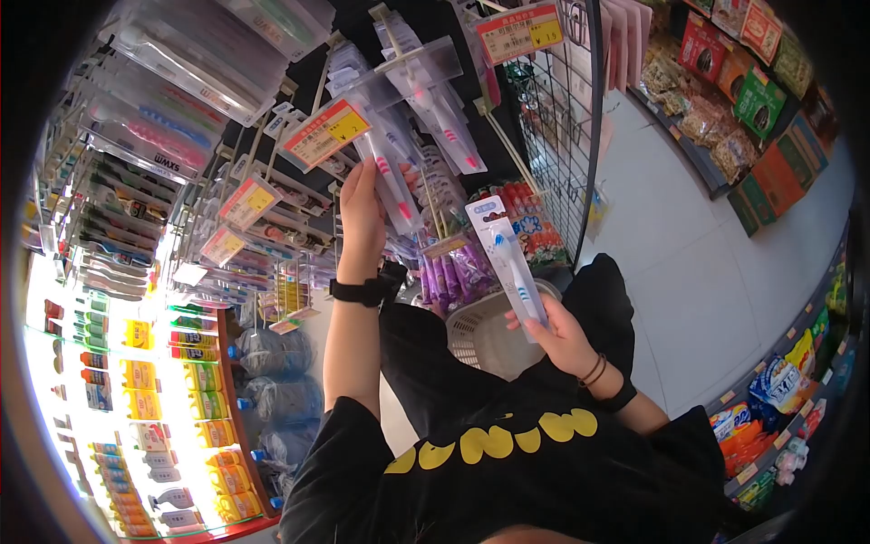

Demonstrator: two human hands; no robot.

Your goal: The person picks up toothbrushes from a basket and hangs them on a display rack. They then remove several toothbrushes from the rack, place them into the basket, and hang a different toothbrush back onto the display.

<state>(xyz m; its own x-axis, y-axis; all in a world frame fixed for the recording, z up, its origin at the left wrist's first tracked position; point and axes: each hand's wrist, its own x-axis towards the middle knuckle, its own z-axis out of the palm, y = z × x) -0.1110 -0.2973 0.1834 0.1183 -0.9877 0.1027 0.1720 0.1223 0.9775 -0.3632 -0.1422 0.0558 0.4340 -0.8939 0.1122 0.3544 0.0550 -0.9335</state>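
Hanging on a rack hook, a packaged toothbrush with pink marks (388,179) is beside my left hand (363,207). The fingers of that hand are bent around the package's upper part, partly hidden behind it. My right hand (564,339) pinches the lower end of another packaged toothbrush (509,265), white with blue marks, held tilted in front of my body. More pink-marked toothbrush packs (446,127) hang just to the right of my left hand. A red and yellow price tag (328,134) sits at the hook's front.
A white basket (464,341) stands low between my legs. Wire mesh (562,136) borders the rack on the right. Bright bottle shelves (145,408) and large water bottles (279,399) are at the left. Snack shelves (707,100) stand across the tiled floor (675,263).
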